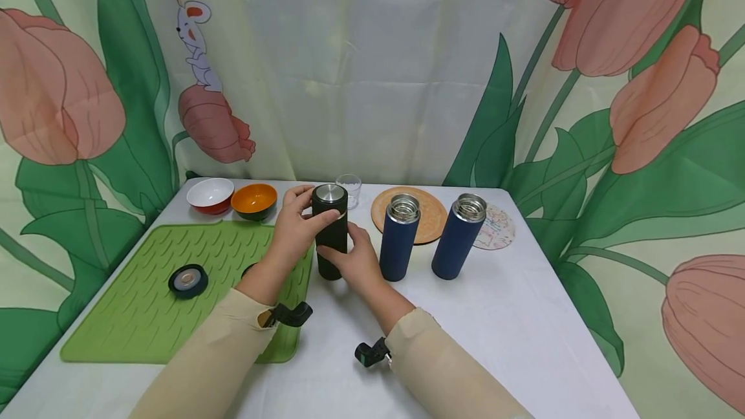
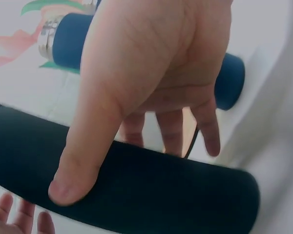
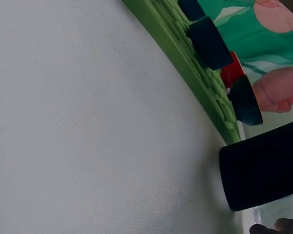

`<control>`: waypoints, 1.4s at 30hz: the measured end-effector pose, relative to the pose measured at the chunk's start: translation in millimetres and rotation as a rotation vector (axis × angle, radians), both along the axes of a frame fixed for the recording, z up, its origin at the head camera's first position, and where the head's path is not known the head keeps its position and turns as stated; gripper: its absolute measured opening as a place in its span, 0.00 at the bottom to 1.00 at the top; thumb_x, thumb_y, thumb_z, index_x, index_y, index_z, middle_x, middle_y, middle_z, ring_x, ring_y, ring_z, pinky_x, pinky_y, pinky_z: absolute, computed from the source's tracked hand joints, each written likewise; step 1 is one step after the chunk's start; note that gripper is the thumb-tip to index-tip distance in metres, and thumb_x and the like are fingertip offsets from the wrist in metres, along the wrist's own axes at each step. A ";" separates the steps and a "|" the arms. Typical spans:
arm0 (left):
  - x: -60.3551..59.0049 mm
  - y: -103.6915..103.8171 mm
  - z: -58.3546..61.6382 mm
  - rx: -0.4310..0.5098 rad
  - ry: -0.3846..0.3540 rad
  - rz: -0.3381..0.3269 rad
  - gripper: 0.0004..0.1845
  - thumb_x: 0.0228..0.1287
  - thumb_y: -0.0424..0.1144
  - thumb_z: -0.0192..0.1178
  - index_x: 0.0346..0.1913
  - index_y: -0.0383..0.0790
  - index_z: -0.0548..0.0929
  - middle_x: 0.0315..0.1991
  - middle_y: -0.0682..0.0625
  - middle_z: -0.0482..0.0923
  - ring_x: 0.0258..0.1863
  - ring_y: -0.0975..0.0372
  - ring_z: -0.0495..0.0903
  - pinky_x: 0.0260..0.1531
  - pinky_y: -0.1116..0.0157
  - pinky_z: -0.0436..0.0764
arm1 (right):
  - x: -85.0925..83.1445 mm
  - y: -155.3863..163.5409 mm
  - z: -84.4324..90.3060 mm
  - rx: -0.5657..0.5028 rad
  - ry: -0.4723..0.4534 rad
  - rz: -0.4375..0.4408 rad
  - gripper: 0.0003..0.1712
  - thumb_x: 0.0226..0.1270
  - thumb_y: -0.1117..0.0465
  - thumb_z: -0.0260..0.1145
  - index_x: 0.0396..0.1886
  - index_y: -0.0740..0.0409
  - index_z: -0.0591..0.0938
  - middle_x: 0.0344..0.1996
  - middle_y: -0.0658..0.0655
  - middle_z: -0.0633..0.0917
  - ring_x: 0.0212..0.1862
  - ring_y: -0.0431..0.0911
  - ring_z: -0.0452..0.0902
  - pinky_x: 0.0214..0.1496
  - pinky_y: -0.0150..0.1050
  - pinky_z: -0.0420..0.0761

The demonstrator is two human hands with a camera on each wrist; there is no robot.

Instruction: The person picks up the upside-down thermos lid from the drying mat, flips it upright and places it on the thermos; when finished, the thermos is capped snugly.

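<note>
black flask (image 1: 332, 233) upright on the worktop (image 1: 524, 315), just right of the green mat (image 1: 145, 290). my left hand (image 1: 297, 228) grips its top, my right hand (image 1: 357, 260) its lower body. capped, i judge; two blue flasks (image 1: 398, 238) right of it stand open (one lid (image 1: 188, 280) on the mat).

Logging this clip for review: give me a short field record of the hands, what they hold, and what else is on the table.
left hand: grips the upper part of the black flask, thumb across its front
right hand: holds the flask's lower body
black flask: upright on the table, at the edge of the green mat, silver top on
blue flasks: two, and, open-topped, right of the hands
on mat: black lid
behind: white bowl, orange bowl, glass, cork coaster
</note>
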State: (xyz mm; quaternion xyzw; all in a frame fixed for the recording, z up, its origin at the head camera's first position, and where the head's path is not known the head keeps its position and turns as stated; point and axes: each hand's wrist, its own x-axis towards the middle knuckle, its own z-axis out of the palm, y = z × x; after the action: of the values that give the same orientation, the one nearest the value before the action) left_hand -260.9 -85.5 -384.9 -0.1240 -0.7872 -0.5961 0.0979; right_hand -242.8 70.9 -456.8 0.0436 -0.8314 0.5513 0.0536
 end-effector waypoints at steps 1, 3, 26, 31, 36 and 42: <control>-1.3 -0.9 -0.6 0.001 0.006 -0.005 0.32 0.65 0.45 0.75 0.69 0.37 0.81 0.75 0.41 0.61 0.72 0.48 0.69 0.69 0.44 0.75 | -0.1 0.0 0.0 0.002 -0.001 0.000 0.39 0.61 0.39 0.79 0.72 0.34 0.78 0.70 0.54 0.76 0.70 0.51 0.74 0.72 0.57 0.75; -3.6 -2.7 -2.2 0.008 0.020 -0.013 0.30 0.65 0.43 0.75 0.68 0.36 0.82 0.75 0.42 0.62 0.73 0.49 0.67 0.69 0.43 0.75 | -0.1 0.1 0.3 0.006 -0.004 0.002 0.39 0.62 0.39 0.79 0.72 0.34 0.77 0.70 0.55 0.76 0.69 0.52 0.75 0.71 0.57 0.76; 0.9 11.9 -4.8 0.143 -0.010 0.019 0.34 0.63 0.43 0.78 0.71 0.40 0.81 0.74 0.46 0.66 0.74 0.54 0.66 0.69 0.48 0.73 | -0.2 7.0 3.8 0.031 -0.011 0.003 0.38 0.61 0.41 0.80 0.71 0.36 0.78 0.68 0.53 0.80 0.71 0.52 0.75 0.74 0.58 0.74; -4.4 3.7 -5.8 0.068 0.026 -0.004 0.33 0.64 0.44 0.76 0.72 0.44 0.80 0.74 0.44 0.66 0.71 0.51 0.68 0.67 0.48 0.71 | -1.6 4.0 4.2 0.033 -0.005 0.019 0.38 0.62 0.41 0.79 0.71 0.37 0.78 0.67 0.52 0.80 0.70 0.51 0.75 0.73 0.57 0.75; -2.3 3.2 -13.3 0.100 -0.034 -0.041 0.32 0.69 0.43 0.74 0.74 0.45 0.79 0.74 0.43 0.65 0.73 0.51 0.67 0.71 0.45 0.71 | -0.7 2.1 3.8 0.023 -0.012 0.015 0.38 0.62 0.42 0.80 0.70 0.39 0.79 0.65 0.53 0.82 0.68 0.51 0.77 0.72 0.57 0.76; -2.6 2.6 -14.2 0.078 -0.028 -0.025 0.33 0.68 0.44 0.74 0.73 0.44 0.79 0.73 0.42 0.65 0.73 0.50 0.67 0.70 0.45 0.69 | -4.1 2.2 2.4 0.027 -0.007 0.026 0.36 0.61 0.42 0.80 0.69 0.39 0.79 0.63 0.52 0.83 0.68 0.51 0.77 0.72 0.56 0.75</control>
State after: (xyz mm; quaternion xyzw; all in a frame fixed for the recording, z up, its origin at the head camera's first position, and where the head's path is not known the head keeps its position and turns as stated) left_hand -263.5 -82.9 -399.1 -0.1215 -0.7630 -0.6292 0.0845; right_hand -246.9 73.1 -454.5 0.0531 -0.8385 0.5407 0.0427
